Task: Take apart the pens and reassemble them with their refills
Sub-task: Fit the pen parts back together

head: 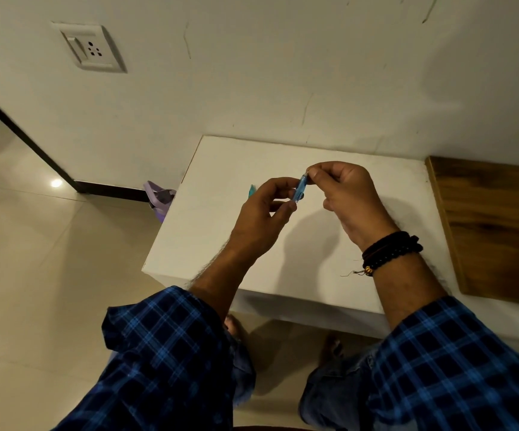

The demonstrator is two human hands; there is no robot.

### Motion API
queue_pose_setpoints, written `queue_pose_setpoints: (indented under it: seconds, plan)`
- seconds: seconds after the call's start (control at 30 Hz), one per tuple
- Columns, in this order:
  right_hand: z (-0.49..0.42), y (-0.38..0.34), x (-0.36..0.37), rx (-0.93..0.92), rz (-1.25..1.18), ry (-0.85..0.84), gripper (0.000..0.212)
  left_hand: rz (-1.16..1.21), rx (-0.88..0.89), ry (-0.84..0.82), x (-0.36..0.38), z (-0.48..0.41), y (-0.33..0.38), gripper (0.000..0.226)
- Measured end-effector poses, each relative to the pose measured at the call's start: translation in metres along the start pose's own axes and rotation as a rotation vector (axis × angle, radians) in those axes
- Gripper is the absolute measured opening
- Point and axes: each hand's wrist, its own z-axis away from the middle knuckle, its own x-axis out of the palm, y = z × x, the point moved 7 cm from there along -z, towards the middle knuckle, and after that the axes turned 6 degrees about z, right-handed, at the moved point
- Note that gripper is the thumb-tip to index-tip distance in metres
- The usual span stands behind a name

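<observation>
While both hands are raised above the white worktop, one blue pen is held between them. Count of items seen: two hands, one blue pen in the grip, and one teal pen tip showing past the knuckles of the left hand; whether that tip belongs to a separate pen lying on the worktop or to a part held in the left hand cannot be told. The right hand pinches the upper end of the blue pen between thumb and forefinger. The left hand's fingers are closed on the lower end, thumb below and forefinger above. The pen stands tilted, its top leaning toward the right hand, and only a short stretch of the barrel shows between the two sets of fingers. It is clear of the worktop, above the middle of the surface. On the right wrist sit two dark beaded bracelets. Both sleeves are blue checked cloth. One wall socket is fixed to the wall at upper left, and one purple object lies on the floor beside the worktop's left edge.
</observation>
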Motion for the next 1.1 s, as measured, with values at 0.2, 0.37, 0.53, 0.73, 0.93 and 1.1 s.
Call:
queue_pose_setpoints:
  seconds: [0.2, 0.37, 0.53, 0.73, 0.93, 1.1]
  plan:
    - [-0.002, -0.009, 0.001, -0.106, 0.13, 0.029, 0.016, -0.015, 0.001, 0.004, 0.0, -0.001, 0.0, 0.03]
    - [0.0, -0.024, -0.002, -0.256, 0.467, 0.05, 0.015, -0.061, 0.026, -0.001, 0.0, -0.001, 0.001, 0.03]
    - [0.0, -0.03, -0.004, -0.298, 0.572, 0.01, 0.012, -0.089, 0.063, 0.007, -0.001, -0.001, 0.003, 0.029]
    - [0.005, -0.043, -0.01, -0.398, 0.717, -0.017, 0.012, -0.11, 0.096, 0.004, -0.001, 0.0, 0.006, 0.029]
    - [0.003, -0.051, -0.007, -0.413, 0.81, -0.048, 0.018, -0.125, 0.1, 0.0, -0.001, 0.0, 0.006, 0.029]
    - [0.007, -0.053, -0.001, -0.41, 0.769, -0.011, 0.023, -0.084, 0.064, 0.028, -0.002, -0.001, 0.003, 0.029]
